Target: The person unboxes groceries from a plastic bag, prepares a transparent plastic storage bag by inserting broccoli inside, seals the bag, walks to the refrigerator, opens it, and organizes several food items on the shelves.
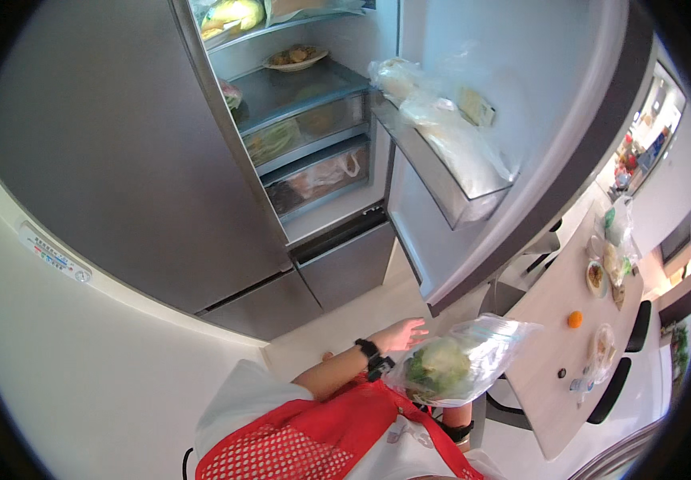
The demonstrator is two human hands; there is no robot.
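A clear zip-top plastic bag (495, 351) with a leafy green vegetable (438, 367) inside is held up in front of my chest. My left hand (404, 335) reaches out just beside the bag, its fingers apart and holding nothing. From below, my right wrist (457, 415) leads up behind the bag; the bag hides that hand, which appears to support it. Ahead stands a grey refrigerator with its right door (519, 72) swung open. Inside, a plate of food (295, 58) rests on the shelf above a clear drawer (297, 135) of vegetables and a lower drawer (321, 180) holding bagged food.
Plastic-wrapped packages (453, 135) fill the door bin (435, 180). The left refrigerator door (123, 162) is closed. At right, a dining table (537, 366) carries an orange (574, 319), a plate of food (596, 277) and plastic bags (620, 225). Black chairs (612, 390) flank it.
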